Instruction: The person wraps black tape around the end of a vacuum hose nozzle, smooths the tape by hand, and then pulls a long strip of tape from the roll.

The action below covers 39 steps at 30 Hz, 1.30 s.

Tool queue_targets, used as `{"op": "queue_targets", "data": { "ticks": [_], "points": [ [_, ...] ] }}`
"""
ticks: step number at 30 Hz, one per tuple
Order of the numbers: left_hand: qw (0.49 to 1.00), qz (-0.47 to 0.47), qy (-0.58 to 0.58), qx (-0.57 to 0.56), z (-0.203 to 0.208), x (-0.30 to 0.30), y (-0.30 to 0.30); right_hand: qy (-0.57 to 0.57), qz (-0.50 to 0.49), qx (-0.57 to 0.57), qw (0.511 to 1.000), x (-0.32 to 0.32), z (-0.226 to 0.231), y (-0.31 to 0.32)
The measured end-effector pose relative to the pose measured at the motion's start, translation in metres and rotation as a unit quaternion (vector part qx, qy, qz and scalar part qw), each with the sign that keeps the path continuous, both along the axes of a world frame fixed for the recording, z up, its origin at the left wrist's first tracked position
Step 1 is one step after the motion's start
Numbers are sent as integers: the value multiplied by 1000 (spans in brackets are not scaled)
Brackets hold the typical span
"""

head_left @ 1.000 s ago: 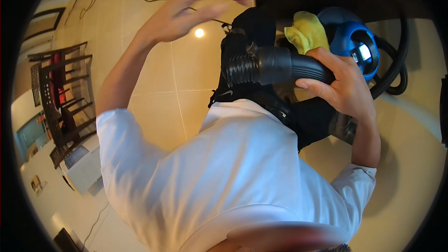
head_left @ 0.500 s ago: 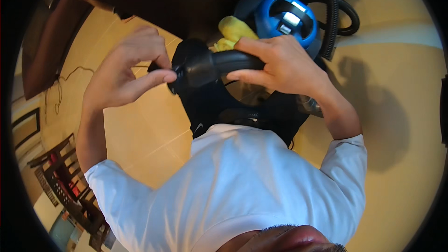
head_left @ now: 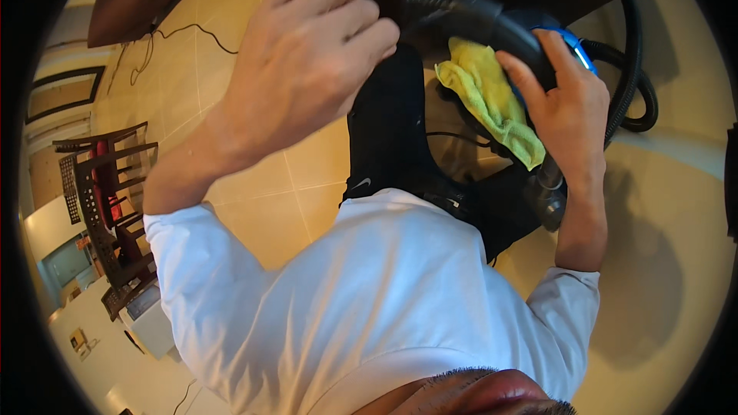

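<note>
Floor (head_left: 307,177) tiled, dark chair (head_left: 91,200) leftward; left hand (head_left: 315,50) curled, contents unclear; right hand (head_left: 567,96) clasping black tube (head_left: 530,44).

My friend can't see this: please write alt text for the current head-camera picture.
A person's right hand grips a black tube beside a yellow cloth, with a blue machine partly hidden behind. The left hand is curled; whether it holds anything is unclear.

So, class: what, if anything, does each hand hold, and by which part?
Right hand: black vacuum hose handle, by its smooth, curved part. Left hand, curled: cannot tell.
</note>
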<state>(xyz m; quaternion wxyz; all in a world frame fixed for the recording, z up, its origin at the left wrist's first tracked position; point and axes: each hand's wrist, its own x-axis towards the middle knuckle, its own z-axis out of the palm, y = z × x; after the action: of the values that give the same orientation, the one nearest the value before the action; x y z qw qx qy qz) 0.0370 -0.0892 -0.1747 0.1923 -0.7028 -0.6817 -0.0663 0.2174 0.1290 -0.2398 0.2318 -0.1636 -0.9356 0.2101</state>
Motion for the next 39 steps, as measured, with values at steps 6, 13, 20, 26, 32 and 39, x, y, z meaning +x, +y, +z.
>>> {"op": "queue_targets", "data": {
  "ticks": [6, 13, 20, 26, 32, 39],
  "points": [
    [995, 69, -56, 34, -22, 25, -29, 19, -31, -320, 947, 2, -2, 29],
    [976, 104, 14, 189, -89, 8, -53, 6, 87, -580, 810, 5, 4, 26],
    [494, 377, -660, 423, -157, 9, -95, 44, 60, -490, 868, -3, 18, 32],
    [749, -18, -595, 290, -65, -15, -6, 43, 80, -411, 907, -4, 27, 5],
    [673, -92, -734, -2, -34, -28, 29, 70, 112, -436, 890, 6, 27, 9],
    [588, -108, -801, 17, -50, -20, 49, 69, 99, -490, 864, 12, 14, 11]
  ]
}}
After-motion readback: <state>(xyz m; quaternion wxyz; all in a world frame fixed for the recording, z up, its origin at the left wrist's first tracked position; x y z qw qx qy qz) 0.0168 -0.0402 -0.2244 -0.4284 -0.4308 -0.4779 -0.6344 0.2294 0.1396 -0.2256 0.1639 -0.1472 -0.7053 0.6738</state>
